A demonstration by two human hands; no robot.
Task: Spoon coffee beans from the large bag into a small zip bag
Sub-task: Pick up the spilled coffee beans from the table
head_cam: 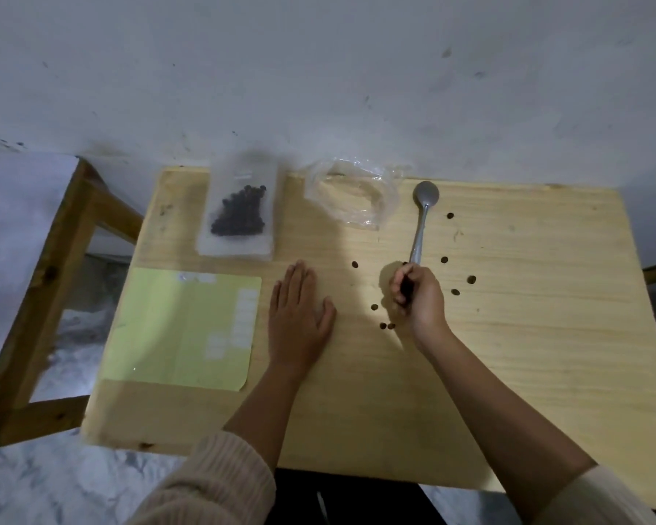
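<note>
Currently I log the left hand (pixel 300 316) flat on the table (pixel 508 354), fingers straight, holding nothing. The right hand (pixel 417 293) grips the spoon (pixel 421 225) handle, bowl at its 12 o'clock. Loose beans (pixel 471 279) ring that hand. The zip bag (pixel 239 210) holding beans lies at the left hand's 11 o'clock, the crumpled clear bag (pixel 353 195) at its 1 o'clock, both untouched.

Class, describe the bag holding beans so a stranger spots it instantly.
At the far edge of the wooden table, beyond the green sheet, lies a flat frosted bag. Unlike the crumpled clear bag beside it, it holds dark beans.
</note>
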